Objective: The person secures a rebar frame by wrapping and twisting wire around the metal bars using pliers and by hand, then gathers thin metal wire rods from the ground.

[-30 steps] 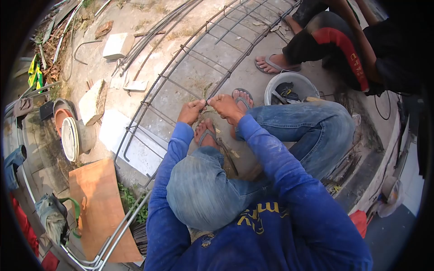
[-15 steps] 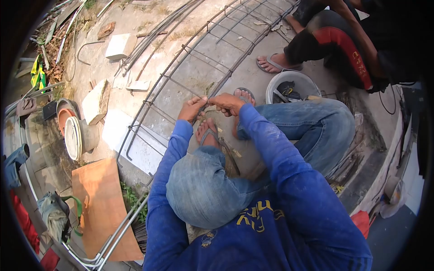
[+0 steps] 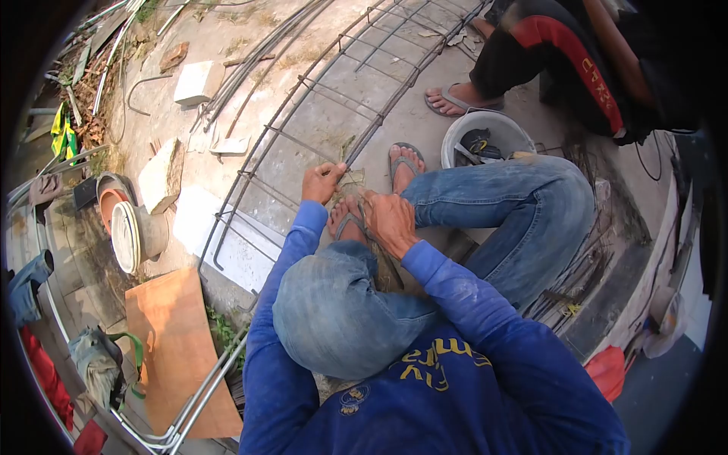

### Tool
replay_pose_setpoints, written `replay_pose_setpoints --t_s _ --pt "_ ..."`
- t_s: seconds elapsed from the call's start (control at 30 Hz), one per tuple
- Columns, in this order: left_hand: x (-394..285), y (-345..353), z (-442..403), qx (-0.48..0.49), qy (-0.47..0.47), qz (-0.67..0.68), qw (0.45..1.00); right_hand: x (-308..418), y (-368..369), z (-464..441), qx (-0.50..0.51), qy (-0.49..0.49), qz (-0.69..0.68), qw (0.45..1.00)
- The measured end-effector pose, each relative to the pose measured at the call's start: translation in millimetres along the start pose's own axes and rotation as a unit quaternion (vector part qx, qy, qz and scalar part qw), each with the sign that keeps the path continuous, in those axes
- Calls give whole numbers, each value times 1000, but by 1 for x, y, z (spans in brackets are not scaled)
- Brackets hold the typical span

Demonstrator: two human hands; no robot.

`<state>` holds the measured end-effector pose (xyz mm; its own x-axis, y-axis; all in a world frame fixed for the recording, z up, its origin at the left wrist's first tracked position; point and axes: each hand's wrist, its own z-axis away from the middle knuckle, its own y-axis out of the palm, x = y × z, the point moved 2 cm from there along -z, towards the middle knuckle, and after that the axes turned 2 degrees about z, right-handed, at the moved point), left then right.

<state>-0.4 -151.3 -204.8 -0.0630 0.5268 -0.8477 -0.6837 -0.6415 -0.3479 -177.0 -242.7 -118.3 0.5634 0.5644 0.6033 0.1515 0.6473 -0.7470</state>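
A long cage of steel reinforcing bars (image 3: 322, 91) lies on the concrete in front of me. My left hand (image 3: 321, 183) is closed, with thumb and forefinger pinched on the cage's near long bar where a crossbar meets it. My right hand (image 3: 390, 221) is apart from the cage, low beside my sandalled left foot (image 3: 345, 216). Its fingers are curled together, and whatever they hold is hidden or too thin to name. A small pale scrap (image 3: 352, 177) lies between the hands.
A co-worker's sandalled foot (image 3: 464, 100) is at the upper right, near a bucket (image 3: 493, 125) holding dark items. Loose rods (image 3: 254, 61), white blocks (image 3: 199, 82), a white sheet (image 3: 193, 220) and an orange-brown board (image 3: 176, 341) lie left. Metal tubes (image 3: 205, 390) stand low left.
My right hand has left the bar, moving down and toward me beside my foot. My left hand stays at the bar. The co-worker's leg has shifted slightly.
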Motion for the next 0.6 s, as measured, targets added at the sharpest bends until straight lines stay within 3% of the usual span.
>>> replay_pose_setpoints --t_s 0.23,0.27,0.4,0.5,0.6 --pt "7 5 -4 -69 73 -108 989 -21 103 -19 68 -37 -125 989" --pt "7 5 -3 -48 20 -91 995 -23 117 -35 66 -45 -140 987" --pt "-9 12 11 -124 52 -141 981 -28 157 -72 111 -95 -130 981" --pt "-10 13 12 -128 28 -105 986 -18 153 -70 76 -50 -179 980" --pt "-13 9 13 -90 -25 -71 993 -18 152 -74 102 -8 -152 983"
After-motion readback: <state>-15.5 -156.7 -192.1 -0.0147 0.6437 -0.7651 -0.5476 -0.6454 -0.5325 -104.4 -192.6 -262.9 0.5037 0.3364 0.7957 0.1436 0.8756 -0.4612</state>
